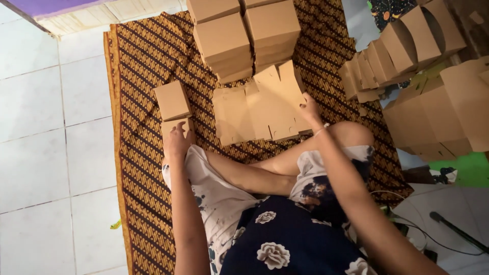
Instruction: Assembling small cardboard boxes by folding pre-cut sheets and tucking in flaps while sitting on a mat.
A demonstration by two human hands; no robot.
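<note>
Looking down from the head camera, we see our left hand resting on a small folded cardboard box that lies on the patterned brown mat, fingers curled loosely over its near edge, touching it rather than lifting it. Just beyond it sits a second small box, apart from the hand. Our right hand reaches forward over the crossed legs and pinches the near corner of the top flat cardboard blank, fingers narrow and closed on the sheet. That blank lies on a fanned pile of flat blanks in the middle of the mat, between the two hands. Behind the pile stand two tall stacks of folded boxes, side by side and touching. To the right, off the mat, more boxes lean in rows. White floor tiles lie to the left.
</note>
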